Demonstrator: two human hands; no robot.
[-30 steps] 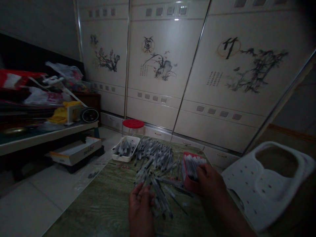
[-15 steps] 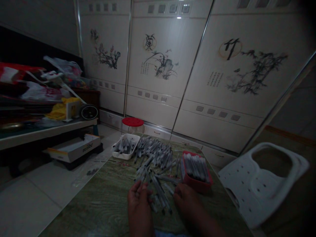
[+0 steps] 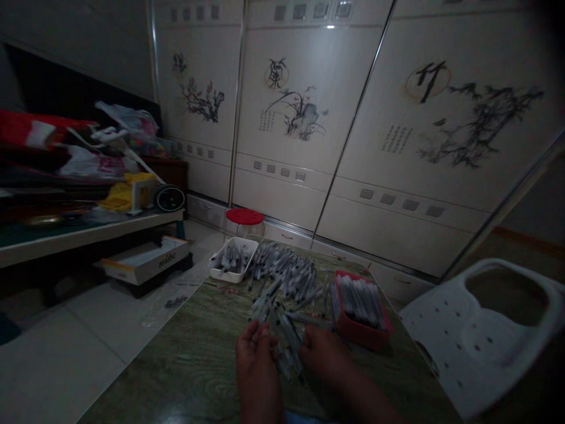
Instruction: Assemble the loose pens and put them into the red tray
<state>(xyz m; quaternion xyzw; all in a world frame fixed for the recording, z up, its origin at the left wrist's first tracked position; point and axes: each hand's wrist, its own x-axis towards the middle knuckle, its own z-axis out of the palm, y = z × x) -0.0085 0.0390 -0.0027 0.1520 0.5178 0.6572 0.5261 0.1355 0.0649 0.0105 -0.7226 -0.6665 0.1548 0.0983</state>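
Observation:
Clear pens with dark ends lie in a loose pile (image 3: 286,268) on the table, and a nearer bunch of pens (image 3: 286,335) sits between my hands. My left hand (image 3: 258,362) is closed at the left of this bunch, thumb and fingers drawn together; what it pinches is too dim to make out. On the other side my right hand (image 3: 324,356) is closed, its fingers wrapped round a pen that is mostly hidden now. Just beyond it stands a red basket (image 3: 364,337) packed with pens in rows. A white tray (image 3: 227,275) at the far left holds more pens.
The greenish table (image 3: 189,353) has a white plastic chair (image 3: 472,353) at its right. Behind it stand a red stool (image 3: 244,216) and sliding wardrobe doors (image 3: 282,194). On the left, a bench (image 3: 132,224) bears bags, with an open box (image 3: 145,262) below.
My right hand has moved left, closer to the near bunch and my left hand; the pen that stuck out of it is now mostly hidden. The whole view has shifted slightly.

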